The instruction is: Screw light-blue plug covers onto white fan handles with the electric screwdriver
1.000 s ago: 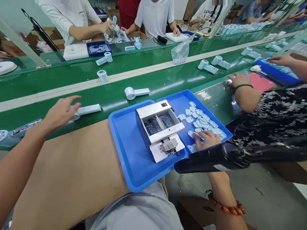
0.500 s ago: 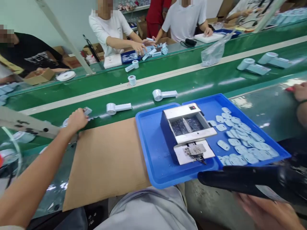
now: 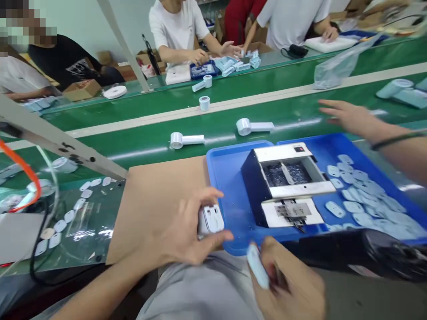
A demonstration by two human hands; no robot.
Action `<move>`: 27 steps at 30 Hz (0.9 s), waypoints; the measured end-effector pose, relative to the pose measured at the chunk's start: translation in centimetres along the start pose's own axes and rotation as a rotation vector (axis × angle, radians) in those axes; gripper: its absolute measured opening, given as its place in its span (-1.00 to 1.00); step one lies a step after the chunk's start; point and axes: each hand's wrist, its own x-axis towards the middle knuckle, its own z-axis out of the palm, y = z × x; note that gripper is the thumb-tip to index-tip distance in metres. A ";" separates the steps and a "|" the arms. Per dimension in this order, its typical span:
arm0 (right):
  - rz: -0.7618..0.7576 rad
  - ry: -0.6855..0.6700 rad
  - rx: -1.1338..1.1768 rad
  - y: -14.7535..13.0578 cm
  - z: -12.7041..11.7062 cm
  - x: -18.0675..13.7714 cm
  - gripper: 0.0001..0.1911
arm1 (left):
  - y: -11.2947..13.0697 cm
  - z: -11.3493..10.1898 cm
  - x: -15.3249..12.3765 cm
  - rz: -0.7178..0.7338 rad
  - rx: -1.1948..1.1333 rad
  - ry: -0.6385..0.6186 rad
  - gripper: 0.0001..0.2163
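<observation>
My left hand (image 3: 188, 231) is shut around a white plastic device (image 3: 210, 220), just off the near left corner of the blue tray (image 3: 223, 191). Below the tray's front edge, my right hand (image 3: 287, 280) grips a pale blue oval piece (image 3: 257, 266), which is slightly blurred. Many matching pieces (image 3: 363, 200) lie in a loose pile on the tray, to the right of a black and white machine (image 3: 287, 178). Neither hand touches the machine.
A co-worker's hand (image 3: 347, 118) reaches over the tray's far edge. Beyond it runs a green conveyor belt (image 3: 213, 133) carrying white round-headed devices (image 3: 187, 140). A cardboard sheet (image 3: 156, 209), a black tool (image 3: 350, 253) and pale pieces on clear film (image 3: 66, 218) lie nearby.
The view has swung left. My left hand has moved from the belt to near my body, holding a white device. My right hand now shows with a pale blue piece. A co-worker's hand has come over the tray.
</observation>
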 end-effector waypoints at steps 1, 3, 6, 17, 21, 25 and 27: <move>-0.013 -0.017 -0.030 -0.2 0.4 0.8 -0.61 | 0.3 1.0 -0.5 0.014 -0.044 -0.028 -0.21; -0.029 -0.033 -0.072 -0.4 0.9 2.0 -0.65 | 0.4 2.2 -0.9 0.034 -0.078 -0.066 -0.03; -0.025 -0.007 -0.111 -0.5 1.2 2.5 -0.64 | 0.0 2.8 -0.8 0.086 -0.009 -0.039 0.03; -0.295 -0.253 -0.316 -0.3 -0.3 2.3 -0.67 | 0.5 3.2 0.0 0.118 0.039 -0.151 -0.36; -0.274 -0.272 -0.328 0.1 -0.8 2.0 -0.69 | 0.3 3.5 0.2 0.114 0.093 -0.212 -0.38; -0.144 -0.291 -0.211 -0.1 -1.0 0.7 -0.74 | -0.4 4.7 -0.1 0.278 0.211 -0.014 -0.43; -0.139 -0.224 -0.150 -0.3 -1.3 -0.6 -0.73 | -0.7 5.6 -0.3 0.334 0.197 0.101 -0.46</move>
